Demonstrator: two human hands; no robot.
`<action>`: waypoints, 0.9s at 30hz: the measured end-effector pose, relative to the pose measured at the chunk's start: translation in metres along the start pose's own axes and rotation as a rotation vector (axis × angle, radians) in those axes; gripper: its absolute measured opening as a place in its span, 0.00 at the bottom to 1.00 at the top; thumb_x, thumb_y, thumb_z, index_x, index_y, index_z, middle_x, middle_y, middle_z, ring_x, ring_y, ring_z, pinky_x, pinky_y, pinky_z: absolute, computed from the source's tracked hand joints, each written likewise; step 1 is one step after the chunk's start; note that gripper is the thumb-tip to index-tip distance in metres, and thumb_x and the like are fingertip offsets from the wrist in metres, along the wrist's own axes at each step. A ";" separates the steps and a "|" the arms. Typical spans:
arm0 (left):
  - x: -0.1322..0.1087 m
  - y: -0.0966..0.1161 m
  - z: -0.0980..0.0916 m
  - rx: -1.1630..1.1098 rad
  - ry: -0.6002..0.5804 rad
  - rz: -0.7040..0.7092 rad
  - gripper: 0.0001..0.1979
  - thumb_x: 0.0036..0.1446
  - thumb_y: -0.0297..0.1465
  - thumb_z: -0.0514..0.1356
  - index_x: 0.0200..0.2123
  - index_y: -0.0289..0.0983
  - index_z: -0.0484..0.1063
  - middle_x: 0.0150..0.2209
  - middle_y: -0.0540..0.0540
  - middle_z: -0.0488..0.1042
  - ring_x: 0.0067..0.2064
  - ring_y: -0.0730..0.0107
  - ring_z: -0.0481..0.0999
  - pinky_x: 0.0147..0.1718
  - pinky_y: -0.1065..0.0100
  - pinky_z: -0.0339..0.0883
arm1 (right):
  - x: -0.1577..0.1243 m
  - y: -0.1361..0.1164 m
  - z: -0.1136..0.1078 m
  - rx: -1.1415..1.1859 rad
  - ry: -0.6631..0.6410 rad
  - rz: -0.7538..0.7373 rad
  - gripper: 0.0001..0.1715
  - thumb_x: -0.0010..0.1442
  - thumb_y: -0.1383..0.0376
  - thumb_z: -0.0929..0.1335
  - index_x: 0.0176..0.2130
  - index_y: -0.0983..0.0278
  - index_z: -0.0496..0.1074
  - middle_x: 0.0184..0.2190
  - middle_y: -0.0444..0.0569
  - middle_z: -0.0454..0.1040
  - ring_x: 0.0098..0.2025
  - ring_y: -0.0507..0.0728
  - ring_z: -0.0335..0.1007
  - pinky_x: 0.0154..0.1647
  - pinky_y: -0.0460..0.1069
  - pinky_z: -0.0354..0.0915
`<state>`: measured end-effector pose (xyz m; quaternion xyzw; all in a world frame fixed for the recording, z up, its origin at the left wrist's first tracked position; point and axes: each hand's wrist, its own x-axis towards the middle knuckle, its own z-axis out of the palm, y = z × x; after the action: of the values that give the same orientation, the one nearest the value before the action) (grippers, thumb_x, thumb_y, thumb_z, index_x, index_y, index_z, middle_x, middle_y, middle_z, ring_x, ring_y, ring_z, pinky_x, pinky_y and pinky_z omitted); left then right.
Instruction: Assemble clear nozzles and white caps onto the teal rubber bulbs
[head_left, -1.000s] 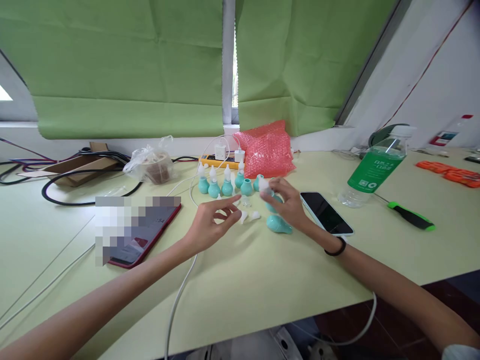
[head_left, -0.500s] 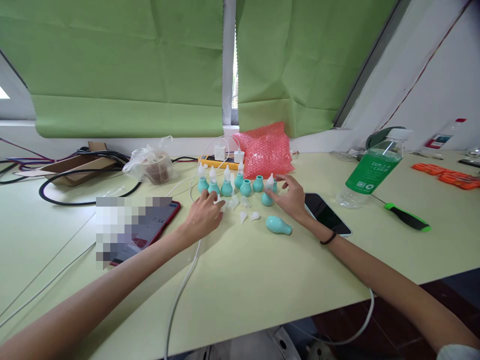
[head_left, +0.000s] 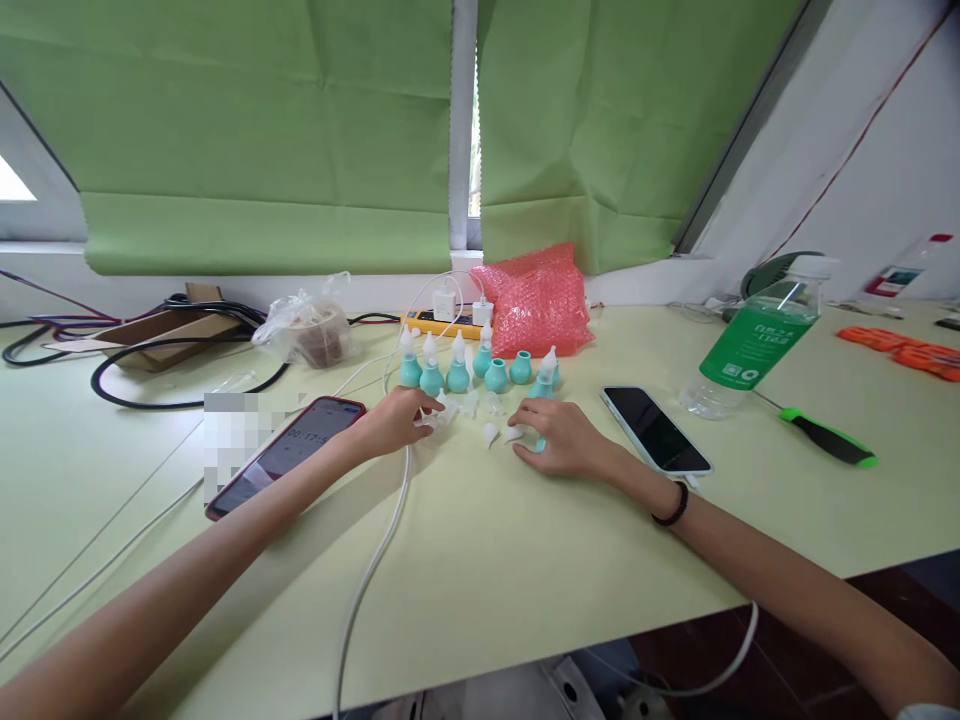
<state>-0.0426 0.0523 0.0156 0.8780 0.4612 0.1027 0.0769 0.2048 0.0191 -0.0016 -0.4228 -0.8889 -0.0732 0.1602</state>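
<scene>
Small teal rubber nasal aspirators with white tips stand in a row mid-table; one of these nasal aspirators (head_left: 458,368) has its tip fitted. Two teal bulbs there, including an uncapped bulb (head_left: 496,376), have open necks. My left hand (head_left: 394,422) is curled at the small clear plastic pieces (head_left: 450,406), with a pale piece between thumb and finger. My right hand (head_left: 566,440) curves over a lying teal bulb (head_left: 540,443), which it mostly hides. Its fingertips are close to a loose white tip (head_left: 513,433); another white tip (head_left: 491,434) lies to the left.
A phone (head_left: 285,455) lies beneath my left forearm, and a second phone (head_left: 656,430) beyond my right wrist. Farther right are a green-labelled bottle (head_left: 757,340) and a screwdriver (head_left: 829,437). Pink bubble wrap (head_left: 540,300) and a power strip (head_left: 442,324) sit behind the row.
My right hand has left the upright aspirator at the row's right end and moved down over the lying bulb. My left hand remains by the clear pieces, its fingers more curled.
</scene>
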 end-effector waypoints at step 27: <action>-0.011 0.016 -0.010 0.256 -0.151 0.055 0.11 0.48 0.31 0.52 0.30 0.37 0.73 0.26 0.46 0.72 0.27 0.68 0.70 0.21 0.72 0.52 | -0.005 -0.013 0.009 0.127 0.045 -0.159 0.08 0.51 0.67 0.63 0.33 0.65 0.70 0.28 0.49 0.70 0.33 0.55 0.65 0.33 0.49 0.58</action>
<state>-0.0389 0.0344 0.0272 0.8982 0.4391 -0.0211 -0.0038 0.1954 0.0099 -0.0117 -0.3379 -0.9188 -0.0386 0.2005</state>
